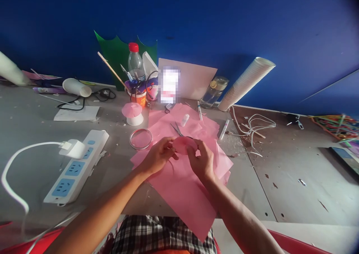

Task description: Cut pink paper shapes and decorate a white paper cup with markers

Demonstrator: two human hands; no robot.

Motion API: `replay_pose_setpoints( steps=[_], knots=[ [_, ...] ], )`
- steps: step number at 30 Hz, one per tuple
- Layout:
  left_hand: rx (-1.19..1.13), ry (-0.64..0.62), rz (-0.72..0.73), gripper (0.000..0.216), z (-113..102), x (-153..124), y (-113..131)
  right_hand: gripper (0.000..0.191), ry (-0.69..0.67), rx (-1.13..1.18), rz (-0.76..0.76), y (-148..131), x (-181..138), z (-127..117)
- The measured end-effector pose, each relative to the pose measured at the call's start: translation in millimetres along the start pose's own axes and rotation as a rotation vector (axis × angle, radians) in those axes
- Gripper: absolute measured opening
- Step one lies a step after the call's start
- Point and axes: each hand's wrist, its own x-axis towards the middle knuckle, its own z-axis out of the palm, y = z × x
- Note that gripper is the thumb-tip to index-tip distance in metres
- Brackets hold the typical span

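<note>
Both hands are raised over the spread of pink sheets (185, 194), near its far half. A small pink paper disc (183, 144) is held between them, above the sheets rather than lying on them. The left hand (158, 156) pinches the disc's left edge, its fingers (168, 143) curled close, thumb below. The right hand (202, 161) grips the right edge, its fingertips folded narrowly over the rim. The disc bridges the gap between the two sets of fingertips, and its underside is hidden. Scissors (176, 129) lie on the sheets just beyond the disc. A clear ring (140, 138) sits just off the sheets' left edge, with a power strip (77, 168) farther left. A stack of paper cups (246, 82) lies well beyond the sheets' right corner.
</note>
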Motion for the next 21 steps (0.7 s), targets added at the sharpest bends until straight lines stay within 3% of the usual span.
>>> replay_pose_setpoints(
  steps=[5, 8, 11, 13, 15, 18, 21],
  knots=[
    [-0.110, -0.046, -0.132, 0.030, -1, 1, 4, 0.016, -0.055, 0.039, 0.188, -3, 0, 1],
    [-0.123, -0.024, -0.170, 0.026, 0, 3, 2, 0.018, -0.059, 0.065, 0.166, -5, -1, -1],
    [-0.123, 0.070, -0.158, 0.018, 1, 4, 0, 0.027, -0.163, 0.238, 0.051, -5, -3, -4],
    [-0.079, 0.165, -0.101, 0.011, 0, 4, 0, 0.042, -0.266, 0.430, 0.033, -3, -3, -5],
    [0.038, 0.249, -0.008, 0.006, -1, 3, 0, 0.053, -0.337, 0.580, 0.107, 1, -1, -5],
    [0.313, 0.327, 0.146, 0.019, -2, -2, 0, 0.060, -0.406, 0.666, 0.190, 7, 1, -3],
    [0.551, 0.329, 0.288, 0.024, -4, -5, -3, 0.068, -0.476, 0.682, 0.159, 6, 1, -4]
  ],
)
